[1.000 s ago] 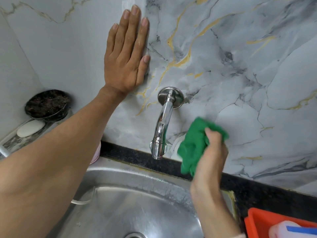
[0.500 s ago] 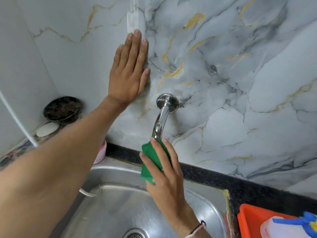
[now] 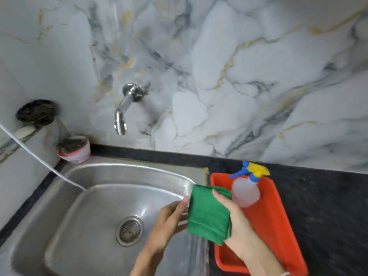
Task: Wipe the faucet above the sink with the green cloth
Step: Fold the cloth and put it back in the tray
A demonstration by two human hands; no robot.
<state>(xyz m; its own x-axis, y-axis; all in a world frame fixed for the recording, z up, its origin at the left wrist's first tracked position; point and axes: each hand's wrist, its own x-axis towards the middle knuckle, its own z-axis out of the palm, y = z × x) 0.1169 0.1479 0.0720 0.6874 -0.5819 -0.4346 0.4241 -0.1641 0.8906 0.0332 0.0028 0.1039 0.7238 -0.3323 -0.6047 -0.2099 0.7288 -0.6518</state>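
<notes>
The chrome faucet (image 3: 124, 109) juts from the marble wall above the steel sink (image 3: 85, 206), with nothing touching it. Low at the sink's right rim, the folded green cloth (image 3: 207, 214) hangs flat in my right hand (image 3: 237, 222), thumb on its front and fingers behind. My left hand (image 3: 169, 224) reaches in from the left, and its fingertips touch the cloth's left edge. Both hands are well below and right of the faucet.
An orange tray (image 3: 278, 216) holding a spray bottle (image 3: 246, 188) with a blue and yellow head sits on the black counter right of the sink. A pink-rimmed cup (image 3: 74, 149), a dark round dish (image 3: 36, 112) and a white cord (image 3: 39, 158) lie at the left.
My right hand left the faucet and dropped with the cloth to the sink's right rim. My left hand came off the wall and moved down to the cloth. The view tilted downward.
</notes>
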